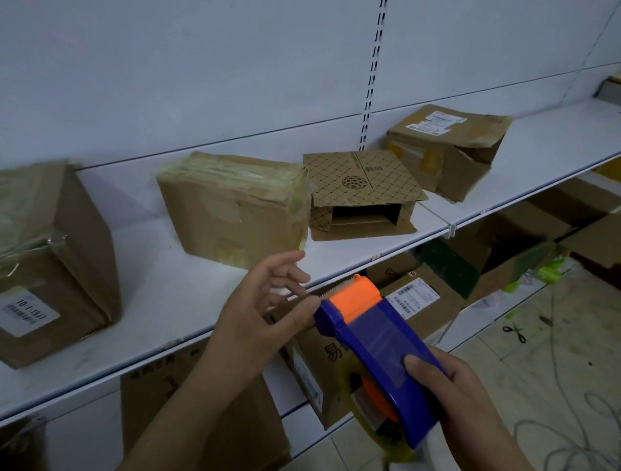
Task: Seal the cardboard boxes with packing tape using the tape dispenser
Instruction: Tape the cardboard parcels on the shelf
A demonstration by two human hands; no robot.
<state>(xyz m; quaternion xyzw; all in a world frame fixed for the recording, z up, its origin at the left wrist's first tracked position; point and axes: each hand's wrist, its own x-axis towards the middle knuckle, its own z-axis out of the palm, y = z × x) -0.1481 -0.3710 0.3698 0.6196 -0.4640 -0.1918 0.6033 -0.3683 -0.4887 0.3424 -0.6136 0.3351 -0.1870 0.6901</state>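
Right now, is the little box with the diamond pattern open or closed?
Open. The patterned box on the shelf has its front flap down, and you can see the dark hollow inside under its top.

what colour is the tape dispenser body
Blue, with an orange front guard, on the tape dispenser; head view.

Tape dispenser (377, 356) blue w/ orange front, boxes plain brown, one box (361, 187) w/ dark diamond grid print, shelf (532, 141) white.

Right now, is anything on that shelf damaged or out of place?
Yes. The patterned box lies open on its side, with its flaps splayed. The far box is torn and crumpled at its right end. Scissors and loose cable lie on the floor.
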